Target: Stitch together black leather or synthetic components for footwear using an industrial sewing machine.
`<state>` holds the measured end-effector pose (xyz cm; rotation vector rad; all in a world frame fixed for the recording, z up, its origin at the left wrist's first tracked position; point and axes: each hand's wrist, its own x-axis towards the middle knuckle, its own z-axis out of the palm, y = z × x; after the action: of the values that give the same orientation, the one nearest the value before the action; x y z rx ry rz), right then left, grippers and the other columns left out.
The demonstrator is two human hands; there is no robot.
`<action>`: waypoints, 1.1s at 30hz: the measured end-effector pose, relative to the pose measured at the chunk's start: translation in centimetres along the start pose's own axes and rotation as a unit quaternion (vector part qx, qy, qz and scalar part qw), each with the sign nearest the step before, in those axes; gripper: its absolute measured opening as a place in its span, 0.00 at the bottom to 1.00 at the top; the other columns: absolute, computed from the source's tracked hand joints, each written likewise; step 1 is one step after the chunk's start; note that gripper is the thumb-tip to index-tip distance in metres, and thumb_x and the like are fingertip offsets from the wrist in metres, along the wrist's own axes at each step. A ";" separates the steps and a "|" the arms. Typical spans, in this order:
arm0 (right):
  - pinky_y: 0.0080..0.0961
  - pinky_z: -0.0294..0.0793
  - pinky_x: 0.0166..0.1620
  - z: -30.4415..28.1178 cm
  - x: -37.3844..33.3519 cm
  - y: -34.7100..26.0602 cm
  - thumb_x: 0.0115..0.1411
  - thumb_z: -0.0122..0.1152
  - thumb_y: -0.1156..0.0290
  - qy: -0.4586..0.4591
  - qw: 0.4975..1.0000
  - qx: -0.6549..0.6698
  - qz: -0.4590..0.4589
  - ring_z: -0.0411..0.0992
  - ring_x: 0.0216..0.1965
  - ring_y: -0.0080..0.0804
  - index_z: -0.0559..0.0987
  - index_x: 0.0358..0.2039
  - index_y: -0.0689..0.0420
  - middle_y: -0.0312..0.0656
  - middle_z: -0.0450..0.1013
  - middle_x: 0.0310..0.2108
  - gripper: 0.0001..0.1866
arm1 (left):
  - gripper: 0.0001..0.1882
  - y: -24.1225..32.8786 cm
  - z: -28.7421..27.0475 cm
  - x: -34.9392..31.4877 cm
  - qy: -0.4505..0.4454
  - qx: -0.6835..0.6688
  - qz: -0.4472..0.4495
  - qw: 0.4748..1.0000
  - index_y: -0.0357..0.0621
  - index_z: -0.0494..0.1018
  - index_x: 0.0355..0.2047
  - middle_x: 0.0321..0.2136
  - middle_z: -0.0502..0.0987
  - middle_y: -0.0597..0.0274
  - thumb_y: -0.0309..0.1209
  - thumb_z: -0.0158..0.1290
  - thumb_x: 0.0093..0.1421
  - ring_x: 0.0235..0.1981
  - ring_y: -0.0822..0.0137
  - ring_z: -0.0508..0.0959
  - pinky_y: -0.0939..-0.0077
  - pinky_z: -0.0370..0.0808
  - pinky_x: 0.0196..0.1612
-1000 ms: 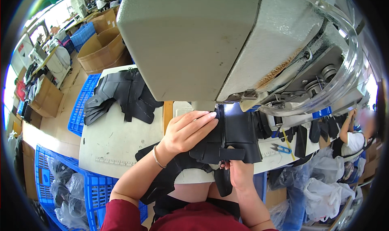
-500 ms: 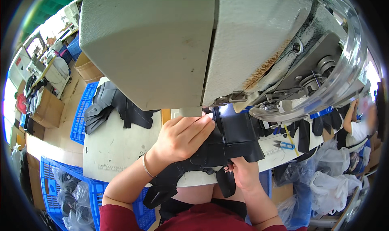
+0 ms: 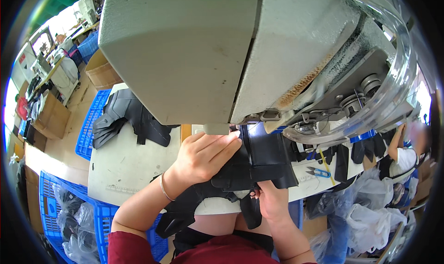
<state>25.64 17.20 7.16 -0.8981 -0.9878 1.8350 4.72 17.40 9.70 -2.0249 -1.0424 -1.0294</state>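
Under the head of a big pale sewing machine (image 3: 180, 55) lies a black leather-like piece (image 3: 269, 148) with stitched panels. My left hand (image 3: 202, 158) rests on its left side, fingers stretched forward and close together, the tips beside the machine's lower end. At the near edge, my right hand (image 3: 274, 201) pinches the piece between thumb and fingers. Darker flaps (image 3: 179, 213) of black material hang over the table's front edge toward my lap. The machine head hides the needle area.
Stacked black cut pieces (image 3: 132, 118) lie on the white table (image 3: 111, 171) at left. Blue thread snips (image 3: 319, 172) are at right. A blue crate (image 3: 99, 213) with plastic bags stands lower left; white plastic bags (image 3: 370, 227) fill the lower right. Another person (image 3: 406, 160) sits far right.
The whole view has shifted slightly, the table and hands sitting a little further left. Both hands keep the same places on the black piece.
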 end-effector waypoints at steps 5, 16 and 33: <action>0.20 0.70 0.24 0.4 0.2 0.3 0.59 0.63 0.72 0.011 1.000 -0.011 -0.007 0.68 0.22 0.20 0.76 0.41 0.56 0.34 0.72 0.29 0.10 | 0.17 -0.2 0.2 -0.1 0.010 -0.031 -0.017 0.999 0.36 0.79 0.35 0.30 0.78 0.60 0.25 0.57 0.41 0.31 0.66 0.79 0.77 0.75 0.30; 0.19 0.70 0.23 0.6 1.0 0.5 0.59 0.63 0.72 -0.003 0.998 -0.006 -0.058 0.68 0.21 0.19 0.76 0.40 0.56 0.35 0.73 0.29 0.09 | 0.18 -0.2 1.1 -0.8 0.036 -0.024 -0.041 0.998 0.37 0.79 0.37 0.29 0.77 0.62 0.25 0.56 0.41 0.30 0.65 0.77 0.75 0.75 0.31; 0.17 0.67 0.22 0.1 2.4 -0.4 0.61 0.60 0.73 0.000 0.999 -0.010 -0.043 0.69 0.20 0.20 0.77 0.36 0.58 0.34 0.72 0.26 0.04 | 0.22 1.0 -0.9 -0.7 -0.093 -0.046 -0.096 0.990 0.33 0.78 0.38 0.35 0.77 0.55 0.25 0.56 0.38 0.34 0.61 0.78 0.72 0.77 0.33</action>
<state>24.76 19.47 7.09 -0.8551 -1.0296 1.7557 4.93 15.95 9.36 -2.1603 -1.3317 -1.0146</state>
